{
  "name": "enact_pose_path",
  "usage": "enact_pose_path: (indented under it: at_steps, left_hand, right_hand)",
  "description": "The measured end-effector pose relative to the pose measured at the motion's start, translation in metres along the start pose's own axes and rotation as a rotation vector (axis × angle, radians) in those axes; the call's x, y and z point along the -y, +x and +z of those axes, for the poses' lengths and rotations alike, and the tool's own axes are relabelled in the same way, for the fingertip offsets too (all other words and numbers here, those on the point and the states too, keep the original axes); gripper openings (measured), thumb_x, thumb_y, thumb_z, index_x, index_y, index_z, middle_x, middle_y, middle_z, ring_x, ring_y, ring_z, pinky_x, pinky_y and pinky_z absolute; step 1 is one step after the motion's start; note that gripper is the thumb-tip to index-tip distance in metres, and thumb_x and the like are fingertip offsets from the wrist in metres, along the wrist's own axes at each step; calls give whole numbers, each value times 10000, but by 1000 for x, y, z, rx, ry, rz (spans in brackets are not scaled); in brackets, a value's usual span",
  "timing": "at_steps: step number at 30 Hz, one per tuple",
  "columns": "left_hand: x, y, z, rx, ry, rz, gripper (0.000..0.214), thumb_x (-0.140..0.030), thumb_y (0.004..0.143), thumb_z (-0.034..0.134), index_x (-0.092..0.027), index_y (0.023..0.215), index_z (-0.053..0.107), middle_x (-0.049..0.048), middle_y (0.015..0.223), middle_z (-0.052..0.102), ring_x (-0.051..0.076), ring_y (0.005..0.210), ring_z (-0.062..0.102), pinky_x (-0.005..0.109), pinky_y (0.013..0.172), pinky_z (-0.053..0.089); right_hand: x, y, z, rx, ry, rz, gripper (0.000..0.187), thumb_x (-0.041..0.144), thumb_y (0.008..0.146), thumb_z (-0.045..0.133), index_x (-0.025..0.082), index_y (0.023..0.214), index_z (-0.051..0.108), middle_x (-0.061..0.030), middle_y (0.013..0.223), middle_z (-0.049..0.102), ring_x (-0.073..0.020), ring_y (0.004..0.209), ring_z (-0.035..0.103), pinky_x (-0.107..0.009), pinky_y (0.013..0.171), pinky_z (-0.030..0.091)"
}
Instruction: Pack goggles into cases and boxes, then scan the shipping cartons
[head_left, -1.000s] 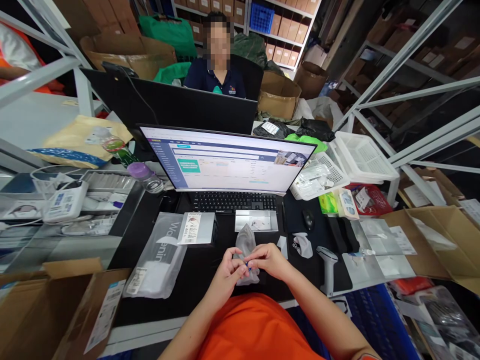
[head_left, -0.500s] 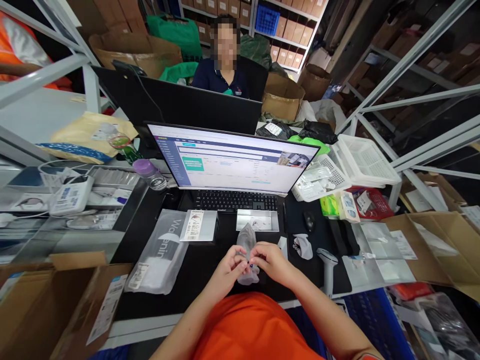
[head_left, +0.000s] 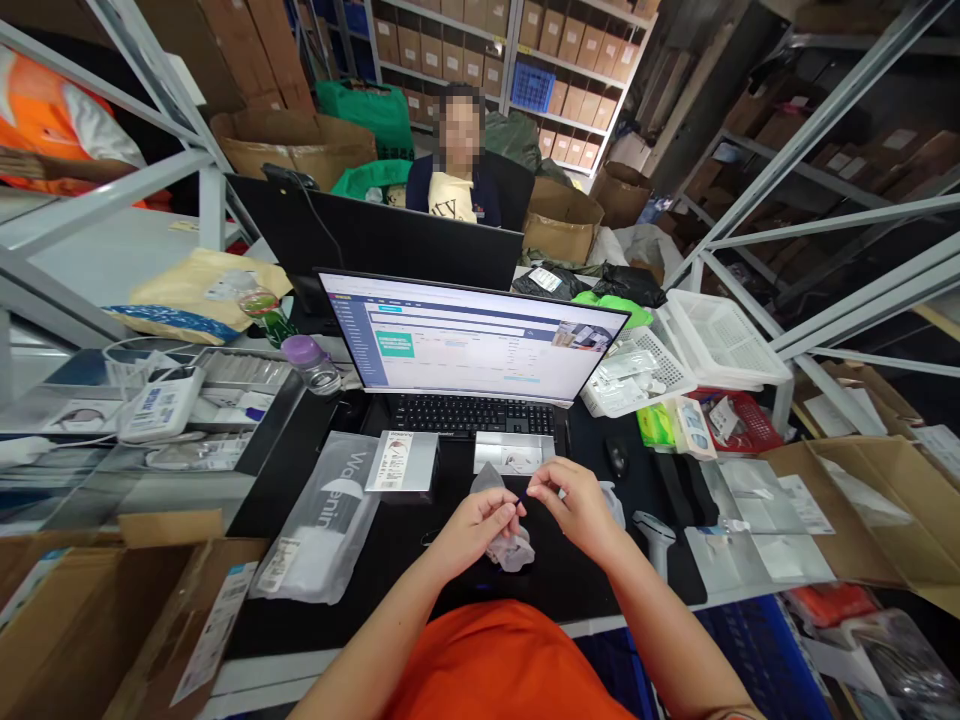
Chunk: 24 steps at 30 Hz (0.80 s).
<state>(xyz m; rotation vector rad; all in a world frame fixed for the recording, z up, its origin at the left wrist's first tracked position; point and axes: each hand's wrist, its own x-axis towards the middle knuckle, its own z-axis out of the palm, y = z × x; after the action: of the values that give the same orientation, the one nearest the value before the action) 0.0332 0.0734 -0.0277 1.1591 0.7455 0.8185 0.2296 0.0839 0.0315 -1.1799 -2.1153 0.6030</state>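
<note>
In the head view, a small dark blue piece (head_left: 523, 496) is shown near the centre of the frame, pinched by the fingers of the left hand (head_left: 480, 523). The thumb and forefinger of the right hand (head_left: 571, 497) are brought near each other beside it; whether it is gripped there cannot be told. Below, a crumpled translucent bag (head_left: 513, 550) is laid on the black desktop (head_left: 566, 590). The middle is filled by a monitor (head_left: 472, 345); at top centre, boxes are lined up on shelves (head_left: 513, 45).
</note>
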Motion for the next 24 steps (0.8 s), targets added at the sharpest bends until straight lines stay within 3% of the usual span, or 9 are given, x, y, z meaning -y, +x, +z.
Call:
enact_pose_path:
  at_steps: [6, 11, 15, 18, 21, 22, 24]
  left_hand:
    - [3, -1, 4, 25, -78, -6, 531, -678, 866, 602, -154, 911, 678, 7, 645, 630, 116, 547, 512, 245, 576, 384]
    - [9, -7, 7, -76, -125, -17, 496, -627, 855, 657, -149, 723, 681, -24, 520, 520, 111, 532, 473, 242, 587, 376]
    - [21, -16, 5, -96, -267, -32, 455, -593, 808, 734, -141, 762, 747, 6, 544, 584, 140, 589, 527, 270, 647, 423]
    - [28, -24, 2, -132, -329, -32, 445, -582, 770, 777, -139, 733, 768, 4, 505, 566, 145, 568, 520, 301, 692, 467]
    - [34, -31, 1, -194, -421, -1, 461, -529, 791, 783, -151, 539, 702, 7, 492, 533, 149, 635, 548, 347, 935, 475]
    - [35, -34, 1, -212, -475, -9, 445, -509, 786, 796, -154, 535, 699, 0, 501, 523, 143, 652, 550, 351, 997, 452]
    - [38, -39, 1, -217, -593, -68, 310, -464, 746, 846, -164, 718, 773, -24, 569, 536, 116, 654, 537, 347, 1037, 435]
  right_hand:
    - [-5, -6, 3, 14, 14, 18, 190, 281, 976, 581, 209, 812, 643, -28, 794, 656, -156, 731, 595, -264, 672, 428]
    - [-10, -12, 13, -93, -63, 71, 196, 300, 972, 580, 210, 813, 649, -30, 771, 651, -160, 710, 594, -266, 649, 414]
    - [-6, -20, 26, -146, -111, 78, 206, 282, 975, 572, 208, 794, 638, -20, 743, 640, -152, 679, 586, -261, 628, 407]
    - [-3, -30, 38, -164, -203, 1, 214, 260, 997, 539, 199, 815, 634, -31, 770, 655, -156, 714, 602, -265, 649, 417]
    - [-3, -41, 50, -123, -333, -117, 217, 222, 1015, 499, 190, 851, 638, -43, 798, 672, -160, 738, 610, -277, 670, 423]
    - [-3, -44, 52, -100, -378, -160, 218, 207, 1018, 483, 189, 868, 640, -48, 814, 679, -163, 753, 613, -283, 680, 425]
    - [-4, -47, 53, -27, -470, -258, 212, 187, 1020, 461, 184, 910, 643, -57, 852, 688, -171, 772, 612, -299, 691, 426]
